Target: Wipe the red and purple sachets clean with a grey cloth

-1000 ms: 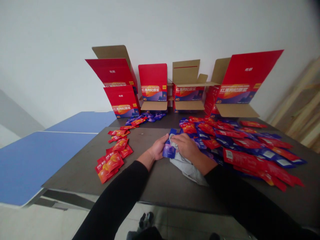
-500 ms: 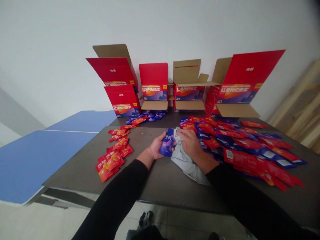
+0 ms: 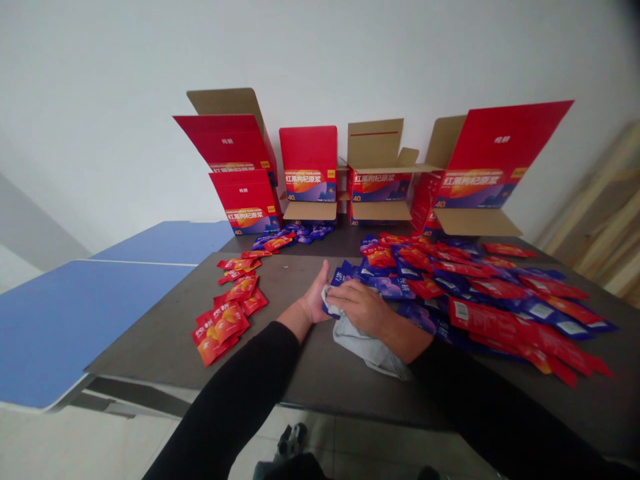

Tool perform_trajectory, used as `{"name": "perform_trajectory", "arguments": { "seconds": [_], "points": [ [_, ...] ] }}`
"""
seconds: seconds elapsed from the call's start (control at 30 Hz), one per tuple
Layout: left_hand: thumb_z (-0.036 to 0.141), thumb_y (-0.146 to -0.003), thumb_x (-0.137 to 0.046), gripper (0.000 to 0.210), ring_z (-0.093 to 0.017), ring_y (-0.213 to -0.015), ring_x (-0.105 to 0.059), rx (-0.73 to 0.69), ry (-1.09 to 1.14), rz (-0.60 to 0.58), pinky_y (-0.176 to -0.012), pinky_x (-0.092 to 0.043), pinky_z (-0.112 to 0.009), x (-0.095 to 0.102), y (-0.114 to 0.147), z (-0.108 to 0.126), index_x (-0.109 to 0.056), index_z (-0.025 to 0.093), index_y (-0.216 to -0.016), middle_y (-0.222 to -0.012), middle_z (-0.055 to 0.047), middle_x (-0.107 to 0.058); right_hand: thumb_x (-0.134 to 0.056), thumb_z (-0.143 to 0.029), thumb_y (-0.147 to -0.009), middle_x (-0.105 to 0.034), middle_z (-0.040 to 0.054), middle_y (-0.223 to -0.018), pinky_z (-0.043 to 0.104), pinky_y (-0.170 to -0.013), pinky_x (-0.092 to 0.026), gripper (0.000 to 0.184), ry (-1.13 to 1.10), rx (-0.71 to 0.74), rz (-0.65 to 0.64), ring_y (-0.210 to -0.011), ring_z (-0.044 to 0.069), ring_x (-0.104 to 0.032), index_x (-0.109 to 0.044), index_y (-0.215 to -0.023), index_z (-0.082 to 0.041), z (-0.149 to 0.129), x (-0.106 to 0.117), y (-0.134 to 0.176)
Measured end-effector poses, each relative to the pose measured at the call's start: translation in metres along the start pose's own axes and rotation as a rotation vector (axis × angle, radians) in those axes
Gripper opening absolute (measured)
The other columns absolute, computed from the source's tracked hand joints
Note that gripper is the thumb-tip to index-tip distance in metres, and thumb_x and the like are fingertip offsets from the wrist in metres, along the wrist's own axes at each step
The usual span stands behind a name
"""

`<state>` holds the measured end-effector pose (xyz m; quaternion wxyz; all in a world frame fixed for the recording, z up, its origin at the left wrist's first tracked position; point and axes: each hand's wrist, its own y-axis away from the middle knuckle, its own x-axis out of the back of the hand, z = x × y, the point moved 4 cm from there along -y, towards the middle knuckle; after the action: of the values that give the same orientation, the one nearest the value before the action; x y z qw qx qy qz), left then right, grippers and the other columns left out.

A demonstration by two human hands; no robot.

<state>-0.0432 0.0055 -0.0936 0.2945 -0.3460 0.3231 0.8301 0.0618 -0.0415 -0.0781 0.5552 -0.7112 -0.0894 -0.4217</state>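
My left hand (image 3: 314,297), thumb up, holds a purple-blue sachet (image 3: 329,311) above the dark table. Most of that sachet is hidden behind my right hand (image 3: 361,305) and a light grey cloth (image 3: 371,351). The fingers of my right hand are closed on the cloth and press it against the sachet's face; the rest of the cloth hangs down to the tabletop. Just beyond and to the right of my hands lie loose purple-blue sachets (image 3: 391,288), part of a large mixed pile of red and blue sachets (image 3: 493,287).
Red sachets (image 3: 227,323) lie in an overlapping line on the left, with blue sachets (image 3: 313,233) behind. Open red cartons (image 3: 246,203) (image 3: 309,167) (image 3: 379,187) (image 3: 473,187) stand along the back. A blue table (image 3: 125,300) adjoins the dark table (image 3: 165,340) at left.
My right hand has moved left and slightly down with the cloth, across the sachet in my left hand. The sachet's printed front, visible before, is now mostly covered.
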Motion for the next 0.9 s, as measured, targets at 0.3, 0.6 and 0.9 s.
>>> {"name": "perform_trajectory", "arguments": {
  "seconds": [0.3,0.6,0.9],
  "points": [
    [0.082,-0.084,-0.044,0.068,-0.014,-0.055,-0.06,-0.047,-0.119,0.001,-0.048,-0.043,-0.023,-0.001,-0.008,-0.007,-0.065,0.017,-0.085,-0.066,-0.004,-0.063,-0.045,0.001,-0.084,-0.065,0.0098,-0.124,0.046,-0.101,-0.05,0.052,0.03,-0.302,0.125,-0.111,0.028,-0.056,-0.067,-0.125,-0.022,0.02,0.007,0.001],
    [-0.002,-0.065,-0.068,0.04,-0.017,-0.058,-0.068,-0.059,-0.282,0.034,-0.061,-0.056,-0.026,0.01,0.0,-0.005,-0.069,0.017,-0.101,-0.074,-0.003,-0.068,-0.048,-0.002,-0.08,-0.06,0.011,-0.116,0.049,-0.099,-0.051,0.051,0.043,-0.507,0.341,-0.108,0.028,-0.055,-0.068,-0.121,-0.023,0.046,0.008,0.015],
    [-0.005,-0.073,-0.065,0.043,-0.027,-0.099,-0.073,-0.226,-0.244,0.04,-0.085,-0.059,-0.034,0.014,0.01,0.022,-0.07,0.011,-0.114,-0.108,-0.018,-0.073,-0.049,-0.005,-0.08,-0.06,0.0119,-0.113,0.049,-0.1,-0.051,0.044,-0.002,-0.595,0.358,-0.108,0.028,-0.056,-0.071,-0.115,-0.021,0.06,0.005,0.022]
  ]
}}
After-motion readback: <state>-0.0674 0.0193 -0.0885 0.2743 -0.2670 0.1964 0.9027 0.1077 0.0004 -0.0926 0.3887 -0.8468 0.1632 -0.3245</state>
